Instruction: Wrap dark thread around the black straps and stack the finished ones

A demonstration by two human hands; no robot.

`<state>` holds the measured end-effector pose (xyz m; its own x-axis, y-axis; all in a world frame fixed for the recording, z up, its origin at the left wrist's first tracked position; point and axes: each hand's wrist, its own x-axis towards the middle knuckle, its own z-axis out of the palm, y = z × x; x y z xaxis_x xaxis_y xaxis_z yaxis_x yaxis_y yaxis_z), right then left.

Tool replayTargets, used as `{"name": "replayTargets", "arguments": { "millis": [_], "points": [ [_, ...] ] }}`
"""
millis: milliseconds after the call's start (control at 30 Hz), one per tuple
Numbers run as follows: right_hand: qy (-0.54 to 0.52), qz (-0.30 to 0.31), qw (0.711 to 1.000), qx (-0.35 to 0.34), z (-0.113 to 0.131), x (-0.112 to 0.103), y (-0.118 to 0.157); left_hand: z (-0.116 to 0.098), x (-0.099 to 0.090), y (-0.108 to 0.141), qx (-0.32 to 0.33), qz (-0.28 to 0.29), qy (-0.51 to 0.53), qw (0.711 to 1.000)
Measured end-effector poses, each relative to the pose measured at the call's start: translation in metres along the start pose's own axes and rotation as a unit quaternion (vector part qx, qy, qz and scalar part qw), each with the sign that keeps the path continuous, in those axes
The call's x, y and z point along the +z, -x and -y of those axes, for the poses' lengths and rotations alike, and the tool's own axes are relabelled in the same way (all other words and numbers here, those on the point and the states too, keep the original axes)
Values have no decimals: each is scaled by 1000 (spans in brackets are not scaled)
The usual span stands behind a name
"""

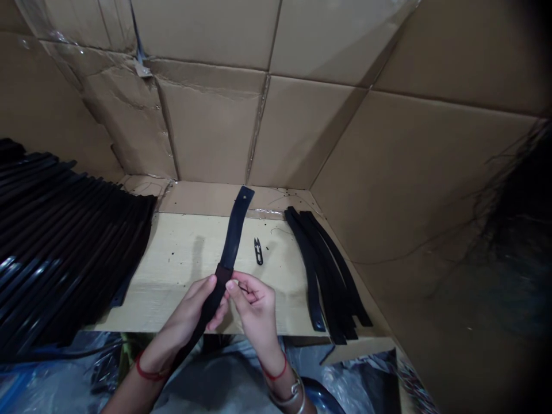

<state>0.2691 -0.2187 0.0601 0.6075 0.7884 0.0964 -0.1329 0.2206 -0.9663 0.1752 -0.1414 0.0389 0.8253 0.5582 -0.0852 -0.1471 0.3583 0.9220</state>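
Observation:
A long black strap (234, 233) runs up from between my forearms, its far end flat and shiny with a small hole near the tip. A dull dark sleeve covers its lower part. My left hand (190, 307) is closed round the covered part, thumb on top. At the sleeve's edge, the fingers of my right hand (254, 302) are pinched together against the strap's right side. Something small and dark, perhaps a thread end, shows between them. Beyond my right hand, small black thread snips (258, 252) lie on the table.
A large pile of black straps (64, 247) covers the left side. Several more straps (328, 276) lie at the right. Cardboard walls (211, 126) enclose the pale table (172, 241) at the back and sides. Dark scraps dot its surface. Plastic sheeting (357, 379) lies below the front edge.

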Motion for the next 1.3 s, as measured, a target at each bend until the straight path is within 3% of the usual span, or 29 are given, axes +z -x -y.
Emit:
{"name": "replayTargets", "arguments": {
  "millis": [200,400,633,833,1067,1200,1300],
  "points": [
    [51,-14,998,-20,5,-3,3,-9,-8,3,-42,54,53,996],
    [92,-31,994,-56,6,0,7,-11,-11,5,-30,65,58,996],
    [83,-24,994,-73,2,3,10,-7,-10,8,-110,44,91,989],
    [45,-84,993,-70,-9,8,11,-4,0,8,-92,27,89,991],
    [-13,-96,995,-23,-19,9,12,-2,7,8,-60,34,51,996],
    [-11,-63,998,-12,-15,4,9,3,2,7,-84,67,110,988],
    [-32,39,998,20,-9,-4,5,6,-8,2,-156,153,134,967]
  ]
}}
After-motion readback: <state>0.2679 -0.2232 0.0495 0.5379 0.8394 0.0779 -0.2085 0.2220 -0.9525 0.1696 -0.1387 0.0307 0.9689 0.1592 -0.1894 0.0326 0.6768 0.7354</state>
